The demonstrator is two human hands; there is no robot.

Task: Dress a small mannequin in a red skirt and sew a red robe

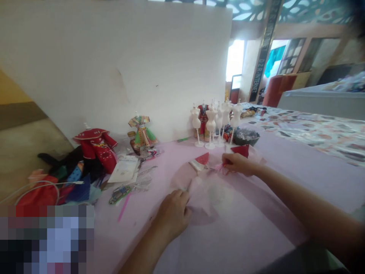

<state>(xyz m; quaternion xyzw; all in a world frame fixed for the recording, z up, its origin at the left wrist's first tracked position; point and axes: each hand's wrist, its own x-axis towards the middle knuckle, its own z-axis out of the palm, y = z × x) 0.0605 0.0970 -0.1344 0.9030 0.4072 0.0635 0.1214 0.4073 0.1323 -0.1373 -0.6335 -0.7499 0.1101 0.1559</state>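
A sheer pale pink fabric piece [218,192] is spread between my hands on the table. My left hand [172,211] is closed on its near left edge, fingers curled under. Farther back and to the right, my right hand [238,163] pinches a gathered pink part [219,168] of the sheer cloth. A red and white scrap [201,161] lies between the hands, toward the back. Just behind my right hand is a dark red piece of cloth [242,150]. Blur hides the fine detail at my fingertips.
Several small white mannequins [211,123] stand at the back beside a dark bowl [245,137]. A red doll dress [98,146] and a green-skirted one [142,131] stand left. Packets [124,168], a pink strip [123,208] and coloured cloth [42,190] lie on the left. A white panel [114,68] rises behind.
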